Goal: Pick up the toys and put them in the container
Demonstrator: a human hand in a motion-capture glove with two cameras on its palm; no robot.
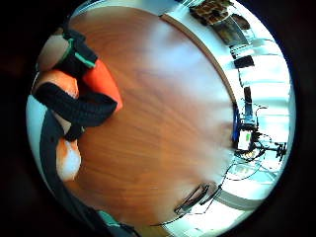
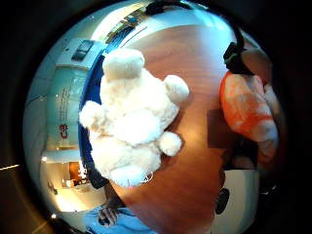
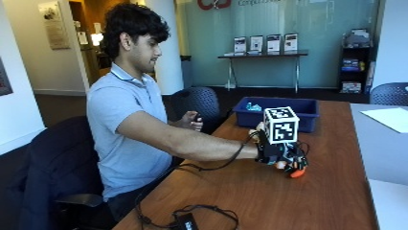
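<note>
A: What is seen nearest?
B: An orange toy (image 3: pixel 297 171) is gripped by the curled gloved right hand (image 3: pixel 280 155) above the wooden table (image 3: pixel 331 191).
A: And beyond?
B: A white teddy bear (image 2: pixel 131 117), shown only in the thumb-side view, lies on the table; the blue container (image 3: pixel 280 115) stands farther off.

Right hand (image 1: pixel 69 94): strapped fingers curled round an orange toy (image 1: pixel 101 81). Wooden table (image 1: pixel 163 128): bare reddish-brown top beneath the palm. Black cable (image 1: pixel 195 197): lying on the table near its edge.
</note>
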